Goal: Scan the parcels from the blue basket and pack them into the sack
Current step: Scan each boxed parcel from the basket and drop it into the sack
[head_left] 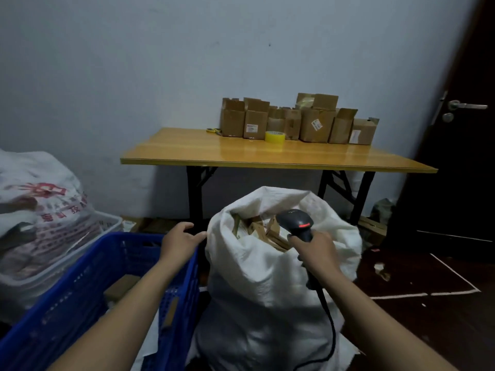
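Observation:
A white woven sack stands open in front of me, with several cardboard parcels showing in its mouth. My right hand grips a black barcode scanner by its handle, above the sack's right side; the scanner's cable hangs down over the sack. My left hand rests on the far right corner of the blue basket, fingers laid over its rim next to the sack's edge. Inside the basket a brown parcel is partly visible.
A wooden folding table stands behind the sack with several cardboard boxes, a yellow tape roll and scissors. A printed white bag lies in a white crate at left. A dark door is at right.

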